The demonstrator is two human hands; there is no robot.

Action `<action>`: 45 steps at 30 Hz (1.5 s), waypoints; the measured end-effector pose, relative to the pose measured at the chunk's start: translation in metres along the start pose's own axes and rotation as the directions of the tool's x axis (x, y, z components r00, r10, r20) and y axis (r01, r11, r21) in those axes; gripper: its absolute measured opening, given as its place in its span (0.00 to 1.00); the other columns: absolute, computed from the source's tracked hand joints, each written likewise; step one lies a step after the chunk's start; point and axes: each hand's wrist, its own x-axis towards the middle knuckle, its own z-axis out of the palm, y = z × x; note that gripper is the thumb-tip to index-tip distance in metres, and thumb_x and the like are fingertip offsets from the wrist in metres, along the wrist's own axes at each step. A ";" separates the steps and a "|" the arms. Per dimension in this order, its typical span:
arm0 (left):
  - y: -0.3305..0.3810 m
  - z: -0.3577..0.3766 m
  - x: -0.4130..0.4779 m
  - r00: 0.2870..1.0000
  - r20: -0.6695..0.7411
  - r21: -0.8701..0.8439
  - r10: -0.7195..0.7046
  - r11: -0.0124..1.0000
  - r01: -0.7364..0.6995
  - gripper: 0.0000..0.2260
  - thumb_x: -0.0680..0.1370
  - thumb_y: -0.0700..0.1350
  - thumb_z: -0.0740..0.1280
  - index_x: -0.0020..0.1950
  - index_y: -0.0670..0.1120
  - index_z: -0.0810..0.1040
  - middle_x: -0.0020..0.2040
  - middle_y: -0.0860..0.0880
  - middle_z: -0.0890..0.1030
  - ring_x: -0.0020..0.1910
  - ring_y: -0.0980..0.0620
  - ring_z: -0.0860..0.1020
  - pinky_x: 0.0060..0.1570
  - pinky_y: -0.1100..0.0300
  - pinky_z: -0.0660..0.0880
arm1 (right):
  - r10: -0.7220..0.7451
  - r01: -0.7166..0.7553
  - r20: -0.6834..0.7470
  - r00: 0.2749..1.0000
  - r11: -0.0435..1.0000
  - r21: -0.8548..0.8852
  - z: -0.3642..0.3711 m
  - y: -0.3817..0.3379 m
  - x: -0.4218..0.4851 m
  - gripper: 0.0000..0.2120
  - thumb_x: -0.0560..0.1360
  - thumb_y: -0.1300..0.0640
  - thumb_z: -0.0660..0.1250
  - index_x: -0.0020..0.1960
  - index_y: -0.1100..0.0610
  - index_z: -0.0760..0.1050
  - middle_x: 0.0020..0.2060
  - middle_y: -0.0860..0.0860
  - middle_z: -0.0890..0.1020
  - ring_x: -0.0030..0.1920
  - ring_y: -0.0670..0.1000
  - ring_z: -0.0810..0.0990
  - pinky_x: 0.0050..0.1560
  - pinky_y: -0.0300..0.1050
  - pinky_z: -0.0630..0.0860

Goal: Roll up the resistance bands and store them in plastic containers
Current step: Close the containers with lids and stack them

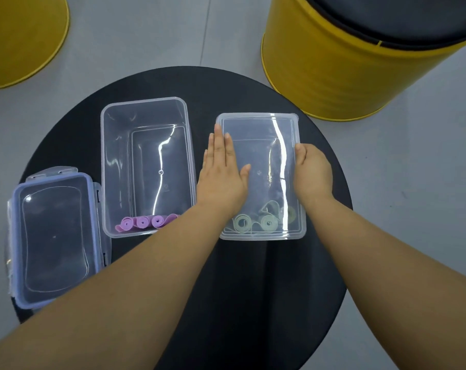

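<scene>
A round black tabletop (253, 276) stands on a grey floor (146, 36), with a yellow drum (333, 76) topped by a black cushion (400, 14) at far right and a second drum (20, 36) at far left. An open clear box (109, 156) holds rolled purple bands (142, 222). Just beside it, green bands (253, 222) lie under a clear lid (261, 145). The left hand (221, 177) presses flat on the lid, fingers straight. The right hand (313, 172) curls its fingers round the lid's right edge. A blue-rimmed box (53, 236) sits at the left.
</scene>
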 end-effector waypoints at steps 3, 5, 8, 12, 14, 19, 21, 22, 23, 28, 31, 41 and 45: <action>0.000 0.003 0.001 1.000 -0.006 0.028 -0.005 1.000 0.005 0.30 0.82 0.52 0.49 0.75 0.39 0.37 0.76 0.44 0.34 0.76 0.48 0.37 0.72 0.59 0.37 | -0.006 0.006 -0.006 1.000 1.000 -0.015 0.002 -0.001 0.000 0.17 0.83 0.53 0.48 0.43 0.56 0.70 0.42 0.54 0.72 0.41 0.51 0.69 0.35 0.41 0.62; 0.000 0.003 0.001 1.000 -0.007 0.036 -0.008 0.999 0.008 0.30 0.82 0.52 0.49 0.76 0.39 0.38 0.76 0.43 0.34 0.76 0.48 0.38 0.72 0.59 0.36 | -0.010 0.010 -0.003 1.000 1.000 -0.016 0.002 0.000 0.000 0.18 0.83 0.53 0.48 0.51 0.61 0.74 0.43 0.54 0.73 0.41 0.52 0.70 0.40 0.42 0.62; 0.002 0.001 0.001 1.000 0.006 0.076 -0.013 0.997 0.012 0.30 0.82 0.53 0.50 0.76 0.39 0.40 0.76 0.43 0.36 0.76 0.47 0.39 0.72 0.58 0.37 | -0.013 0.014 0.005 1.000 0.999 -0.032 0.001 0.000 0.001 0.19 0.83 0.52 0.48 0.55 0.62 0.73 0.45 0.54 0.74 0.42 0.51 0.70 0.40 0.42 0.62; 0.008 -0.013 0.011 1.000 -0.011 0.177 -0.024 0.984 0.026 0.29 0.80 0.53 0.53 0.76 0.39 0.50 0.77 0.40 0.43 0.76 0.45 0.41 0.73 0.54 0.38 | -0.016 0.017 0.022 1.000 0.999 -0.040 -0.001 0.000 0.001 0.19 0.83 0.52 0.48 0.56 0.62 0.73 0.47 0.55 0.76 0.43 0.51 0.71 0.40 0.42 0.63; 0.012 -0.019 0.021 0.999 -0.026 0.207 0.023 0.978 -0.018 0.30 0.78 0.51 0.55 0.76 0.40 0.51 0.77 0.41 0.42 0.76 0.45 0.39 0.73 0.53 0.37 | -0.018 0.019 0.024 1.000 0.999 -0.039 -0.001 0.000 0.001 0.19 0.83 0.52 0.47 0.55 0.62 0.73 0.48 0.56 0.77 0.43 0.52 0.71 0.40 0.43 0.63; 0.012 -0.013 0.031 0.992 0.055 0.260 0.113 0.958 -0.124 0.30 0.80 0.51 0.49 0.76 0.42 0.39 0.77 0.42 0.37 0.76 0.46 0.37 0.71 0.55 0.34 | -0.030 0.032 0.047 0.998 0.999 -0.038 -0.007 -0.005 0.003 0.17 0.83 0.53 0.48 0.63 0.58 0.70 0.57 0.56 0.76 0.49 0.53 0.75 0.43 0.46 0.68; 0.007 -0.009 0.031 0.991 0.036 0.300 0.129 0.944 -0.134 0.30 0.81 0.56 0.46 0.76 0.43 0.38 0.76 0.42 0.36 0.75 0.46 0.36 0.71 0.54 0.33 | -0.078 0.081 0.037 0.996 0.995 -0.066 -0.010 -0.013 0.008 0.19 0.82 0.55 0.51 0.72 0.53 0.62 0.66 0.54 0.70 0.59 0.55 0.74 0.50 0.49 0.70; 0.006 -0.007 0.031 0.990 0.026 0.314 0.136 0.939 -0.137 0.31 0.81 0.58 0.44 0.76 0.43 0.37 0.76 0.42 0.36 0.75 0.46 0.36 0.71 0.54 0.33 | -0.137 0.140 0.037 0.990 0.983 -0.121 -0.010 -0.016 0.009 0.21 0.82 0.56 0.51 0.75 0.52 0.57 0.71 0.53 0.65 0.64 0.55 0.70 0.54 0.50 0.70; 0.005 -0.006 0.031 0.990 0.018 0.320 0.140 0.937 -0.139 0.31 0.80 0.58 0.43 0.76 0.43 0.37 0.76 0.42 0.36 0.75 0.46 0.35 0.71 0.54 0.32 | -0.207 0.214 0.054 0.977 0.958 -0.189 -0.010 -0.019 0.011 0.23 0.82 0.56 0.52 0.76 0.52 0.53 0.75 0.50 0.59 0.68 0.55 0.66 0.59 0.51 0.69; 0.004 -0.002 0.032 0.988 0.001 0.325 0.155 0.934 -0.147 0.31 0.80 0.59 0.44 0.76 0.42 0.38 0.76 0.42 0.36 0.75 0.47 0.36 0.70 0.54 0.32 | -0.313 0.360 0.180 0.932 0.855 -0.374 0.001 -0.015 0.016 0.29 0.81 0.43 0.47 0.78 0.52 0.43 0.77 0.43 0.42 0.76 0.54 0.52 0.66 0.54 0.65; 0.004 0.002 0.032 0.988 -0.017 0.324 0.156 0.935 -0.142 0.31 0.80 0.59 0.44 0.76 0.42 0.38 0.76 0.42 0.37 0.75 0.47 0.36 0.70 0.54 0.32 | -0.333 0.374 0.172 0.927 0.842 -0.388 0.003 -0.011 0.017 0.31 0.80 0.42 0.49 0.78 0.54 0.44 0.77 0.44 0.43 0.73 0.55 0.59 0.62 0.55 0.69; 0.008 -0.002 0.023 0.984 -0.050 0.254 0.172 0.955 -0.154 0.30 0.81 0.56 0.49 0.77 0.41 0.45 0.77 0.40 0.46 0.77 0.44 0.43 0.72 0.53 0.38 | -0.248 0.269 0.151 0.957 0.954 -0.132 -0.010 -0.007 -0.008 0.32 0.80 0.46 0.56 0.77 0.52 0.46 0.77 0.47 0.43 0.75 0.54 0.54 0.67 0.53 0.63; 0.012 -0.002 -0.034 0.893 -0.431 -0.115 0.131 0.973 -0.198 0.18 0.76 0.48 0.58 0.60 0.39 0.75 0.58 0.40 0.77 0.58 0.42 0.73 0.62 0.56 0.64 | 0.037 -0.041 0.022 0.999 0.977 0.207 -0.016 0.019 -0.067 0.28 0.76 0.47 0.64 0.73 0.53 0.60 0.68 0.51 0.65 0.63 0.51 0.72 0.59 0.47 0.72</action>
